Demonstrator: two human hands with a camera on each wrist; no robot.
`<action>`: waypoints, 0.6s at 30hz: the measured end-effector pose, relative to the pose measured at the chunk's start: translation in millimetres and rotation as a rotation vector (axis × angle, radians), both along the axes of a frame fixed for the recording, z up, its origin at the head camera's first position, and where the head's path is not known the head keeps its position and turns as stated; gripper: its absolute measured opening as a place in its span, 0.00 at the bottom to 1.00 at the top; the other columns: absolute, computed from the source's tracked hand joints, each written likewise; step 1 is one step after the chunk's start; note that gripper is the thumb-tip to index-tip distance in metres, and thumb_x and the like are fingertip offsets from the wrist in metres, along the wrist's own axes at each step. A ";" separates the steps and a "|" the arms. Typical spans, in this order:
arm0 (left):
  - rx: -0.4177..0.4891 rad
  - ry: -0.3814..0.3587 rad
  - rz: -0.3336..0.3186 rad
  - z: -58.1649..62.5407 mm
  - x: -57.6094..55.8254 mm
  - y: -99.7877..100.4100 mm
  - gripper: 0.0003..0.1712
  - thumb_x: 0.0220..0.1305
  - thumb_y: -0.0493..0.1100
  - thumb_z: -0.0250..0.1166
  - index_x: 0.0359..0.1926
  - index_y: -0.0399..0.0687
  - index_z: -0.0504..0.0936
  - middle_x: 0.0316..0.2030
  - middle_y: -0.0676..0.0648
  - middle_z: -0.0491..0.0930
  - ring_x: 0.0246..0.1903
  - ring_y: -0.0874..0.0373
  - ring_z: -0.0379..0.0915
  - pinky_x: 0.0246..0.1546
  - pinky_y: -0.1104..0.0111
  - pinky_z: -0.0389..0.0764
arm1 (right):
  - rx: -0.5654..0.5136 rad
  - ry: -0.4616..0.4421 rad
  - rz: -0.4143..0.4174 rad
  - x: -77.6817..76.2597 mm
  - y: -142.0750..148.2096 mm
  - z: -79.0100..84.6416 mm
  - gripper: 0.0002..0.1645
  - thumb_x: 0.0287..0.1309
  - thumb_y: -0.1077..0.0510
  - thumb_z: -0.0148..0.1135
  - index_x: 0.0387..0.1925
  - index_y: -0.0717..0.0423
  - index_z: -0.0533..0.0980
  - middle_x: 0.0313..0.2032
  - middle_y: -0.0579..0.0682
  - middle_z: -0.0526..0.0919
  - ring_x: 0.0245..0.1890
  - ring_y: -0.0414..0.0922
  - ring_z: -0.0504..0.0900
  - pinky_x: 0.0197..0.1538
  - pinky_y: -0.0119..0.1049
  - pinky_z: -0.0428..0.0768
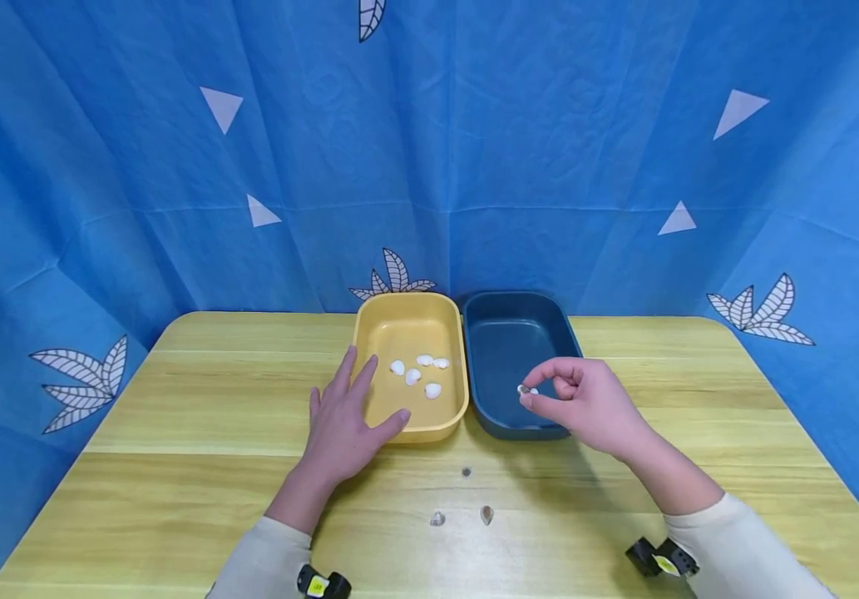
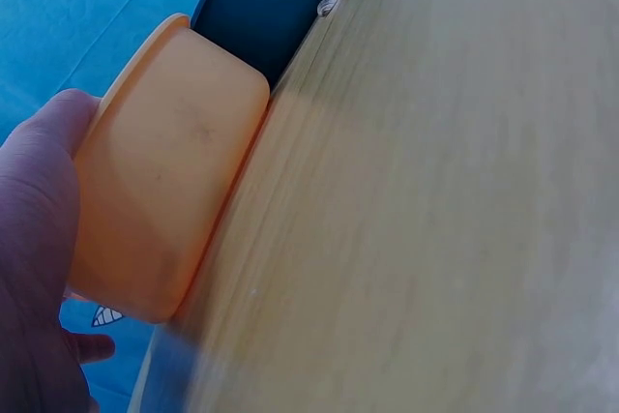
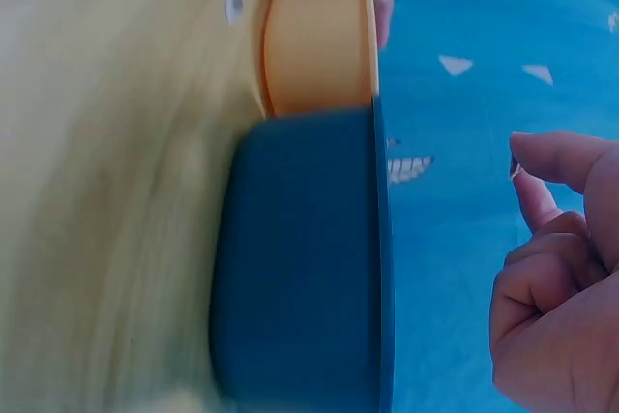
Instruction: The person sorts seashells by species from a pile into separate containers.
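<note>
My right hand (image 1: pixel 586 403) is over the near part of the dark blue bin (image 1: pixel 483 366). Between thumb and index fingertip it pinches a small brownish shell (image 3: pixel 514 167), seen edge-on in the right wrist view; the other fingers are curled in. A bit of white shows beside the pinch in the head view. My left hand (image 1: pixel 343 428) rests at the left edge of the yellow bin (image 1: pixel 461 366), fingers spread and thumb across the near rim. Several white shells (image 1: pixel 413 377) lie on the yellow bin's floor.
On the wooden table (image 1: pixel 212 491), in front of the bins, lie a small grey shell (image 1: pixel 466 472), a pale shell (image 1: pixel 437 518) and a brown shell (image 1: pixel 486 515). The two bins stand side by side. A blue patterned curtain (image 1: pixel 519 150) hangs behind the table.
</note>
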State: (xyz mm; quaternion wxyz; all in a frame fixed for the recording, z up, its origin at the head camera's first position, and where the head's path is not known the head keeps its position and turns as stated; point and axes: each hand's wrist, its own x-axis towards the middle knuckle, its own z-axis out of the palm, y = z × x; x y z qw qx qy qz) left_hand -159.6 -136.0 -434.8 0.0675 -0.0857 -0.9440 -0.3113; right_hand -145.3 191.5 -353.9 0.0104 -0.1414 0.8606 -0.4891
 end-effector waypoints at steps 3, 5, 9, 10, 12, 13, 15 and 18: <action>-0.005 -0.007 0.002 -0.9 0.2 -0.7 0.54 0.58 0.72 0.64 0.78 0.54 0.58 0.79 0.48 0.38 0.74 0.40 0.43 0.66 0.34 0.34 | -0.004 -0.013 -0.037 -11.6 3.6 -0.4 0.12 0.56 0.55 0.75 0.39 0.55 0.84 0.15 0.44 0.53 0.12 0.42 0.53 0.19 0.38 0.60; -0.007 -0.009 0.002 -1.0 0.3 -0.9 0.54 0.58 0.72 0.63 0.78 0.54 0.57 0.79 0.49 0.38 0.74 0.41 0.43 0.66 0.34 0.34 | 0.002 -0.009 -0.061 -19.4 6.1 -1.9 0.12 0.56 0.55 0.75 0.40 0.55 0.84 0.14 0.45 0.53 0.12 0.43 0.54 0.19 0.38 0.60; -0.006 -0.008 0.000 -0.2 0.7 -0.5 0.54 0.58 0.70 0.65 0.78 0.54 0.57 0.79 0.48 0.38 0.74 0.40 0.42 0.66 0.34 0.34 | 0.021 0.006 -0.103 -32.9 10.1 -6.0 0.11 0.57 0.54 0.74 0.40 0.55 0.84 0.14 0.46 0.55 0.12 0.47 0.57 0.18 0.40 0.60; -0.005 -0.006 -0.001 -0.1 0.6 -0.4 0.54 0.58 0.69 0.66 0.78 0.54 0.57 0.79 0.48 0.38 0.74 0.40 0.42 0.66 0.34 0.34 | 0.026 0.009 -0.112 -35.7 10.6 -6.8 0.11 0.58 0.55 0.73 0.40 0.55 0.84 0.14 0.46 0.55 0.12 0.47 0.57 0.18 0.40 0.60; -0.005 -0.003 -0.002 -0.3 0.5 -0.4 0.54 0.58 0.69 0.66 0.78 0.54 0.57 0.79 0.48 0.38 0.74 0.40 0.43 0.66 0.34 0.34 | 0.034 0.014 -0.128 -40.9 11.3 -8.7 0.11 0.58 0.54 0.73 0.40 0.55 0.84 0.14 0.47 0.56 0.12 0.48 0.58 0.18 0.40 0.59; -0.002 -0.001 -0.004 -0.5 0.3 -0.5 0.54 0.58 0.68 0.67 0.78 0.54 0.57 0.79 0.48 0.38 0.74 0.40 0.43 0.66 0.34 0.34 | 0.036 0.018 -0.136 -43.4 11.5 -9.7 0.11 0.58 0.54 0.73 0.40 0.55 0.84 0.14 0.46 0.56 0.12 0.48 0.58 0.18 0.40 0.59; -0.003 0.003 -0.005 -1.1 0.0 -0.8 0.54 0.58 0.69 0.66 0.78 0.54 0.57 0.79 0.48 0.38 0.74 0.40 0.43 0.66 0.34 0.34 | 0.047 0.033 -0.149 -48.4 12.6 -12.2 0.10 0.59 0.54 0.72 0.40 0.55 0.84 0.14 0.47 0.56 0.12 0.48 0.58 0.18 0.39 0.59; -0.002 0.005 -0.008 -1.4 -0.1 -1.3 0.54 0.58 0.70 0.65 0.78 0.54 0.57 0.79 0.48 0.38 0.74 0.39 0.43 0.66 0.34 0.34 | 0.056 0.044 -0.176 -56.1 15.5 -16.6 0.10 0.60 0.54 0.72 0.40 0.55 0.84 0.14 0.47 0.57 0.12 0.48 0.59 0.18 0.39 0.59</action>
